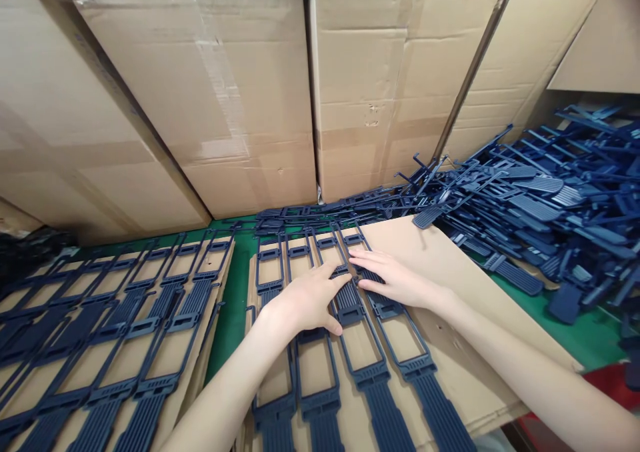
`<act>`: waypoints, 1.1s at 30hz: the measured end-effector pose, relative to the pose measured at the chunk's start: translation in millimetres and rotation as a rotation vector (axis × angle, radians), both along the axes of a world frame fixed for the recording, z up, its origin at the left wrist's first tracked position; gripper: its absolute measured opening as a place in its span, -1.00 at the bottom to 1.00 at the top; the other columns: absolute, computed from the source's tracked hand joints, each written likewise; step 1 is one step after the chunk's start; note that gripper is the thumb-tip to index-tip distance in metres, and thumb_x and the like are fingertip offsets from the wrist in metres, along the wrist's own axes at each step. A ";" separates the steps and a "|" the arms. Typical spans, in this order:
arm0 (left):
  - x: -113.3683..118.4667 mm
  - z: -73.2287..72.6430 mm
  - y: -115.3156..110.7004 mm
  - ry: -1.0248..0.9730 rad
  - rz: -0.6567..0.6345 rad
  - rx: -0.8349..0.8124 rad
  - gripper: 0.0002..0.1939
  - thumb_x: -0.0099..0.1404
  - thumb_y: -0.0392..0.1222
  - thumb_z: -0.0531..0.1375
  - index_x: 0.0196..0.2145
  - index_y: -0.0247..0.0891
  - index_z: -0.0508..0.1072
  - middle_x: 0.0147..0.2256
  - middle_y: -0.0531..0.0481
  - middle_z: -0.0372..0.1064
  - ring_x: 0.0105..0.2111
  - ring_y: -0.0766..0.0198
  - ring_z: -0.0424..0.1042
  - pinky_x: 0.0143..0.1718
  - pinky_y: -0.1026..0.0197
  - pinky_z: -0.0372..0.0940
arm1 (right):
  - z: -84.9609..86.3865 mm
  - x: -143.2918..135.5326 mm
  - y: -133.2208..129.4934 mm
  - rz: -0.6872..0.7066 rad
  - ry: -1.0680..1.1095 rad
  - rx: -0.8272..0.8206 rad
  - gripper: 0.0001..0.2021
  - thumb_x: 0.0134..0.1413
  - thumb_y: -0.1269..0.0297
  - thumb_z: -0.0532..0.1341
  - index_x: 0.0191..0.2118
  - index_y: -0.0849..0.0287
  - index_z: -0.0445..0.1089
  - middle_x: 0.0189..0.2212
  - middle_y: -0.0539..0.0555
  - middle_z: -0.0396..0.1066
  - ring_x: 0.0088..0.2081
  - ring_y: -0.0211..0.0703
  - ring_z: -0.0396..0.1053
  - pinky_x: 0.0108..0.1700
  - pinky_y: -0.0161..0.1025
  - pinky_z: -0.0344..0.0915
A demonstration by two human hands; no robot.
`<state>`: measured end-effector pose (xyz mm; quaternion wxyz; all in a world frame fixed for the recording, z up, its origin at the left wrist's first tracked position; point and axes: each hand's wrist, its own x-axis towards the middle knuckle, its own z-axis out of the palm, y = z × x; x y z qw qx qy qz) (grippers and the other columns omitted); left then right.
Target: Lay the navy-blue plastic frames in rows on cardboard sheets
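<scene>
Dark blue plastic frames with ribbed, paddle-like ends lie in a row on a cardboard sheet (480,345) in front of me. My left hand (310,299) rests over the middle of the row, fingers spread and thumb apart, touching a ribbed plastic frame (349,300). Beside it, my right hand (395,277) reaches in from the right with its fingers stretched out. Its fingertips touch the upper part of the rightmost plastic frame (415,365). Part of the row is hidden beneath my left hand and forearm.
To the left, another cardboard sheet (213,265) carries more such frames in rows. A large loose heap of blue plastic pieces (545,199) lies at the right. Tall cardboard boxes (240,99) stand along the back of the green tabletop (231,319). Something red (607,385) shows at the lower right.
</scene>
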<state>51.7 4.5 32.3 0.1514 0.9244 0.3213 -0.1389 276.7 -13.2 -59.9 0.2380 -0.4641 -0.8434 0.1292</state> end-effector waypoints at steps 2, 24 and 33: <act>1.0 1.3 -0.6 0.011 0.006 -0.002 0.00 -0.02 -0.04 0.42 0.29 -0.23 0.07 0.33 -0.24 -0.19 0.27 -0.07 0.01 0.17 0.02 0.12 | 0.2 -0.1 -0.1 -0.001 0.001 -0.003 -0.50 0.27 0.06 0.06 0.23 0.17 0.19 0.26 0.19 0.07 0.28 0.02 0.00 0.28 0.08 0.01; 0.6 4.8 -0.3 0.029 0.032 -0.024 -0.05 0.02 -0.10 0.39 0.29 -0.14 0.05 0.35 -0.17 -0.29 0.31 -0.04 -0.12 0.24 0.03 -0.01 | 4.8 -1.1 1.1 0.013 0.013 0.018 -0.50 0.27 0.01 0.05 0.21 0.19 0.22 0.26 0.21 0.07 0.30 -0.01 -0.05 0.29 0.07 -0.04; 2.8 4.7 -7.6 -0.044 -0.059 0.002 -0.04 0.09 0.01 0.36 0.32 -0.23 -0.01 0.33 -0.25 -0.36 0.33 -0.01 -0.30 0.29 0.00 -0.16 | -0.2 -2.1 2.7 0.021 0.050 0.074 -0.58 0.28 0.11 0.07 0.18 0.15 0.24 0.23 0.20 0.13 0.28 -0.01 0.00 0.27 0.10 0.00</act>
